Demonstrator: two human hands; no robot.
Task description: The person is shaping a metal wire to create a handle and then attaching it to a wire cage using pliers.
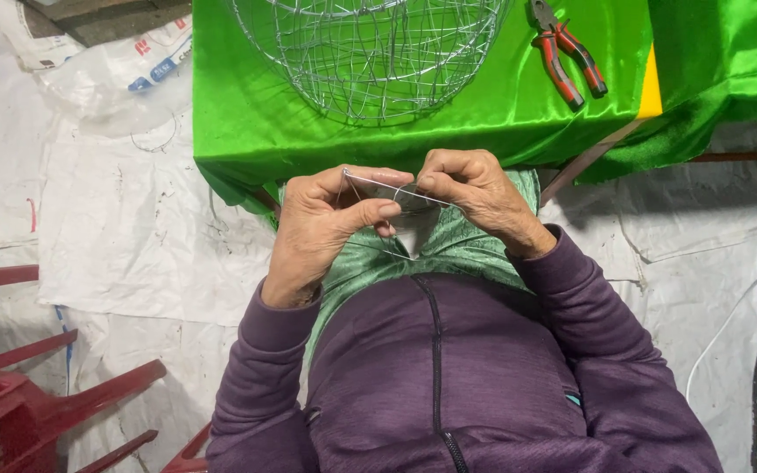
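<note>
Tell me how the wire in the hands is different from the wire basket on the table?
The wire piece is one thin strand, bent at one end; the wire basket is many strands woven into a round cage. The piece is pinched between the left hand and right hand; the basket rests untouched on the green cloth. Both are silvery metal.

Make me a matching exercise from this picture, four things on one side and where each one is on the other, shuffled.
Things:
1. wire piece
2. pliers
3. wire basket
4. red chair

Places:
A. bottom left, on the floor
B. middle of the green cloth, at the top
C. between the left hand and right hand
D. on the cloth, at the top right

Pairs: 1-C, 2-D, 3-B, 4-A
</note>
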